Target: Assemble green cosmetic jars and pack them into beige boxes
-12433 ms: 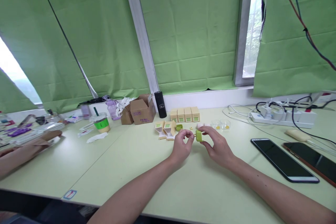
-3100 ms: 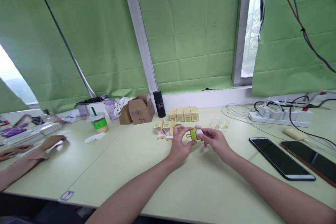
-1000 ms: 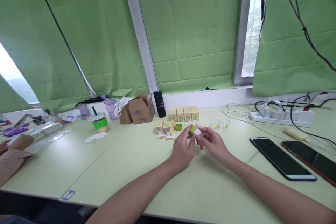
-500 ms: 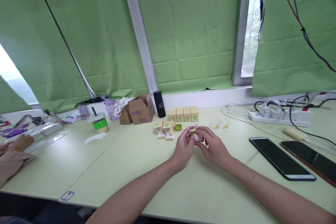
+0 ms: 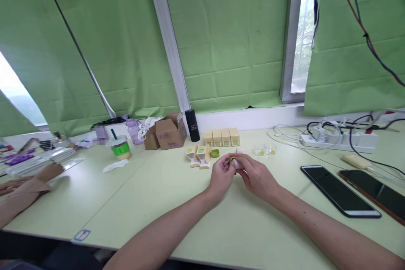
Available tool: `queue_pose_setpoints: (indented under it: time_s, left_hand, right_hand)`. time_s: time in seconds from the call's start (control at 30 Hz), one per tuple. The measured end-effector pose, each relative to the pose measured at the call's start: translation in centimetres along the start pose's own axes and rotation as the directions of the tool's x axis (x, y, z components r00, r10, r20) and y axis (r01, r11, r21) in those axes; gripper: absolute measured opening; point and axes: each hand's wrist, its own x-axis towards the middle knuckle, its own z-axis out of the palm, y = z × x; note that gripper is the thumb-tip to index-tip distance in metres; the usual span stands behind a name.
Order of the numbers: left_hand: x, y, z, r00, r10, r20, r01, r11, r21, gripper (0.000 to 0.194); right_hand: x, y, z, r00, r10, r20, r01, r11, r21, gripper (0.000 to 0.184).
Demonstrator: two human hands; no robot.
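Observation:
Above the middle of the table, my left hand (image 5: 222,175) and my right hand (image 5: 255,174) meet around a small white and yellow-green object (image 5: 236,163). Fingers of both hands pinch it and cover most of it, so its kind does not show. Just beyond my left hand lies a small green open case (image 5: 215,153). Two opened small cardboard boxes (image 5: 203,156) lie left of that. A row of several closed small boxes (image 5: 221,137) stands behind. Clear plastic cups with yellow bits (image 5: 264,149) sit past my right hand.
Two phones (image 5: 338,190) lie at right, before a power strip (image 5: 338,140) with tangled cables. A black cylinder (image 5: 192,125), brown carton (image 5: 171,133) and drink cup (image 5: 120,147) stand at the back left. Another person's hand (image 5: 49,172) rests at far left.
My right hand's fingers have closed further over the white and yellow-green object; both hands stay in place. The other person's hand has moved right at far left.

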Motion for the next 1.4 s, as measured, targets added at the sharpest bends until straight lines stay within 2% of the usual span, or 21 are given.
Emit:
queue_pose_setpoints:
  time_s: [0.13, 0.5, 0.8, 0.9, 1.1, 1.27, 1.4]
  left_hand:
    - [0.0, -0.1, 0.2, 1.0, 0.018, -0.019, -0.019, 1.0, -0.006, 0.03]
    - [-0.4, 0.9, 1.0, 0.996, 0.05, -0.072, -0.049, 0.999, 0.021, 0.029]
    - [-0.2, 0.5, 0.8, 0.996, 0.071, -0.059, -0.067, 0.996, 0.058, 0.032]
    - [-0.2, 0.1, 0.5, 0.997, 0.063, -0.032, -0.062, 0.998, 0.029, 0.031]
    - [-0.4, 0.0, -0.4, 0.991, 0.096, 0.092, -0.096, 0.995, -0.01, 0.042]
    - [-0.5, 0.0, -0.5, 0.988, 0.114, 0.1, -0.115, 0.993, -0.002, 0.043]
    - [-0.5, -0.5, -0.5, 0.991, 0.082, 0.11, -0.08, 0.997, -0.022, 0.053]
  right_hand:
    - [0.0, 0.1, 0.1, 0.999, -0.037, -0.024, 0.036, 0.999, -0.016, 0.035]
    - [0.0, 0.0, 0.2, 0.999, -0.024, -0.026, 0.023, 0.999, -0.039, 0.037]
    - [0.0, 0.0, 0.2, 0.999, -0.032, -0.032, 0.031, 0.999, -0.04, 0.036]
    - [-0.1, 0.1, 0.2, 0.999, -0.02, -0.031, 0.019, 0.999, -0.026, 0.035]
    - [-0.2, 0.2, 0.1, 0.999, -0.002, -0.042, 0.001, 1.0, -0.01, 0.032]
    - [-0.2, -0.1, 0.0, 0.998, 0.0, -0.058, 0.001, 1.0, 0.015, 0.036]
    - [-0.3, 0.0, 0.2, 0.997, 0.001, -0.075, 0.0, 1.0, 0.012, 0.037]
